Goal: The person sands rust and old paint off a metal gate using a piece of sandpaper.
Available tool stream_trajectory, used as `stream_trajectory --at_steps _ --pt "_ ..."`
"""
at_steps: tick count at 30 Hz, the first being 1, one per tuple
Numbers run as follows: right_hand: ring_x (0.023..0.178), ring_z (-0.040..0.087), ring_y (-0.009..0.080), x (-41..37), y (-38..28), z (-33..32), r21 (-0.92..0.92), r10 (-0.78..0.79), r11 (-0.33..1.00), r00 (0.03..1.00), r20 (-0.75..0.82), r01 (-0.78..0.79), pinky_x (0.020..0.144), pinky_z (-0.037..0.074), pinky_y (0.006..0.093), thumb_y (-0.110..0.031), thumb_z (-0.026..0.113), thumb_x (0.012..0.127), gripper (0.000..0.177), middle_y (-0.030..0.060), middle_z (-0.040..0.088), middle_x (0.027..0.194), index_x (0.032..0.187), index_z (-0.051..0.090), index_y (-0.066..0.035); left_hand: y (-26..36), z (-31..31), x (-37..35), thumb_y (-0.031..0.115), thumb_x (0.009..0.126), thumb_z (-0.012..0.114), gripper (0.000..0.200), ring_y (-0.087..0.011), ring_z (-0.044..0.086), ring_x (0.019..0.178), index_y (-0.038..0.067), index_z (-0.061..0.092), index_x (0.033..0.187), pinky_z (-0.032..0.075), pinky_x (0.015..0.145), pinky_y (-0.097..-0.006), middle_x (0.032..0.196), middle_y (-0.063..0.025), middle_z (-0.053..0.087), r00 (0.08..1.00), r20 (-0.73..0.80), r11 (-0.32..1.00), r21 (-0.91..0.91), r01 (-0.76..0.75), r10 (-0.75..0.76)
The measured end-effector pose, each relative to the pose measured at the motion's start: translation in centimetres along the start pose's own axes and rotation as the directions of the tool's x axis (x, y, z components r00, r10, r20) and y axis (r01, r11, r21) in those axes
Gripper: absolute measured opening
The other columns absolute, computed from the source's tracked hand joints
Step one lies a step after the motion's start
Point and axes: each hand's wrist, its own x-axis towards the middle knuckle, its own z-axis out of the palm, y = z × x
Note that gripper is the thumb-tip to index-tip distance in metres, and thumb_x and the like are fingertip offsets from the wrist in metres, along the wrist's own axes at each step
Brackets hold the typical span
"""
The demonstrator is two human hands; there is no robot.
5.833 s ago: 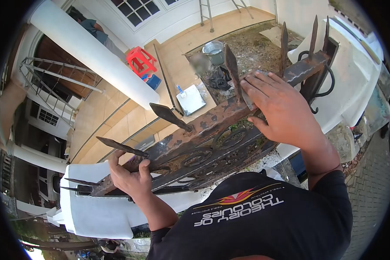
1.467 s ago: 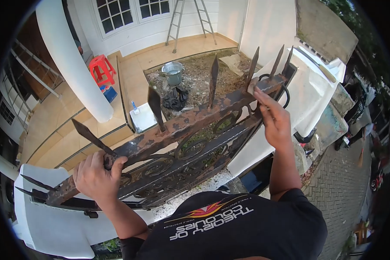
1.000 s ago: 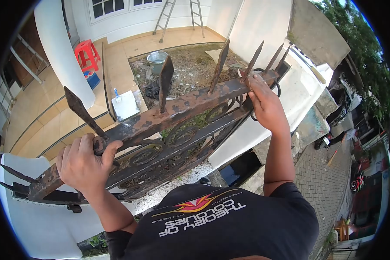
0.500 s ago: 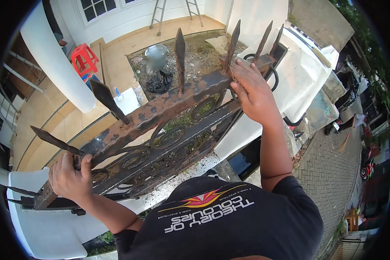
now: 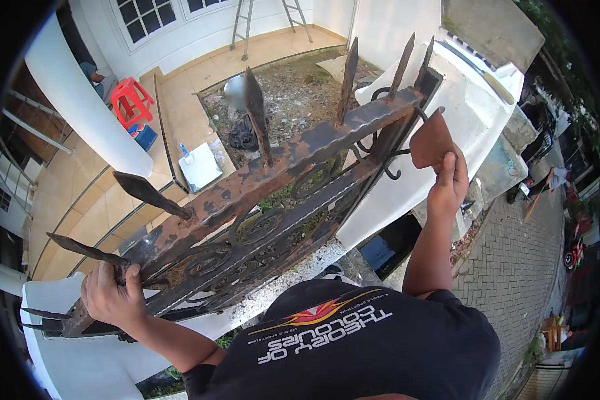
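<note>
A rusty iron gate (image 5: pixel 237 187) with pointed spikes along its top rail stretches in front of me, its dark paint worn and flaking. My left hand (image 5: pixel 113 295) is closed around the rail near its left end, beside a spike. Off to the right, my right hand (image 5: pixel 449 183) pinches a bent, reddish-brown sheet of sandpaper (image 5: pixel 429 141). The sandpaper is held up near the rail's right end, over the white wall. Curled scrollwork (image 5: pixel 260 230) fills the gate below the rail.
White gate pillars (image 5: pixel 460 93) flank the gate. Beyond it are a red stool (image 5: pixel 132 100), a blue box (image 5: pixel 142 136), a white lid-like panel (image 5: pixel 201 167), a black plastic bag (image 5: pixel 243 135) and a ladder (image 5: pixel 247 30). A paved lane (image 5: pixel 507 247) runs along the right.
My right hand has come off the rail and moved right and down, now showing the sandpaper. My left hand keeps its hold on the rail. The view has shifted slightly.
</note>
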Motion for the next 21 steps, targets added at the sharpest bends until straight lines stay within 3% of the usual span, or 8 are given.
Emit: stream_trajectory --at_steps 1,6,7,8,9,11,14,21 --pt "0.096 0.058 0.0149 -0.2 0.4 -0.3 0.076 0.09 0.994 0.987 -0.134 -0.08 0.088 0.047 0.0307 -0.024 0.05 0.103 0.036 0.0093 0.064 0.107 0.121 0.058 0.006 -0.1 0.1 0.0 0.075 0.086 0.037 0.073 -0.0309 0.057 0.066 0.008 0.06 0.072 0.044 0.068 -0.0393 0.066 -0.0078 0.057 1.0 -0.018 1.0 0.003 0.002 -0.002" --pt "0.102 0.06 0.0197 2.1 0.0 0.2 -0.106 -0.038 0.994 0.995 -0.092 0.028 0.094 0.045 0.0333 -0.02 0.051 0.101 0.032 0.0118 0.066 0.11 0.122 0.059 0.004 -0.4 0.2 -0.2 0.076 0.087 0.035 0.073 -0.0303 0.058 0.066 0.008 0.062 0.073 0.044 0.065 -0.0395 0.066 -0.0067 0.059 1.0 -0.007 0.999 0.043 -0.006 0.006" --pt "0.105 0.06 0.0247 3.4 -1.2 0.9 -0.41 -0.231 0.88 0.97 0.073 0.24 0.096 0.045 0.0358 -0.018 0.053 0.099 0.03 0.0131 0.066 0.113 0.121 0.061 0.002 -0.5 0.2 -0.2 0.075 0.087 0.035 0.073 -0.0303 0.058 0.066 0.008 0.062 0.073 0.044 0.065 -0.0394 0.066 -0.0067 0.059 1.0 -0.013 0.999 0.04 -0.002 0.002" --pt "0.108 0.061 0.0297 4.5 -1.8 1.6 -0.627 -0.347 0.636 0.893 0.287 0.449 0.098 0.045 0.0382 -0.016 0.055 0.097 0.029 0.0144 0.066 0.115 0.121 0.062 0.0 -0.5 0.2 -0.3 0.075 0.087 0.035 0.073 -0.0303 0.058 0.067 0.009 0.062 0.073 0.044 0.064 -0.0393 0.067 -0.0066 0.059 1.0 -0.018 0.999 0.036 0.002 -0.002" --pt "0.108 0.061 0.0297 5.6 -1.6 2.3 -0.63 -0.343 0.637 0.895 0.284 0.444 0.098 0.045 0.0382 -0.016 0.055 0.097 0.029 0.0144 0.066 0.115 0.121 0.062 0.0 -0.5 0.2 -0.3 0.075 0.087 0.035 0.073 -0.0303 0.058 0.067 0.009 0.062 0.073 0.044 0.064 -0.0393 0.067 -0.0066 0.059 1.0 -0.015 0.999 0.034 -0.004 0.004" --pt "0.115 0.057 0.0357 7.0 -1.3 3.2 -0.551 -0.327 0.555 0.772 0.544 0.623 0.102 0.043 0.0417 -0.014 0.057 0.093 0.027 0.0135 0.065 0.119 0.117 0.064 -0.004 -0.6 0.3 -0.3 0.075 0.087 0.035 0.073 -0.0302 0.058 0.067 0.009 0.063 0.074 0.044 0.064 -0.0393 0.067 -0.0068 0.06 1.0 0.01 0.999 0.036 0.004 -0.005" --pt "0.126 0.05 0.0366 6.4 -1.9 2.7 -0.588 -0.218 0.581 0.804 0.554 0.562 0.107 0.039 0.0434 -0.013 0.054 0.095 0.028 0.015 0.061 0.126 0.118 0.062 -0.001 -0.4 0.3 -0.2 0.075 0.087 0.035 0.073 -0.0301 0.058 0.067 0.009 0.063 0.074 0.044 0.064 -0.0395 0.067 -0.0069 0.06 1.0 -0.02 0.999 0.043 0.0 0.0" --pt "0.128 0.048 0.0375 7.3 -1.0 3.2 -0.594 -0.15 0.632 0.831 0.536 0.497 0.109 0.037 0.0441 -0.015 0.05 0.097 0.029 0.0156 0.061 0.126 0.12 0.061 -0.001 -0.4 0.3 -0.1 0.075 0.088 0.035 0.072 -0.0302 0.057 0.066 0.009 0.061 0.072 0.043 0.063 -0.0397 0.066 -0.0072 0.059 0.999 -0.031 0.999 0.041 -0.008 0.01"
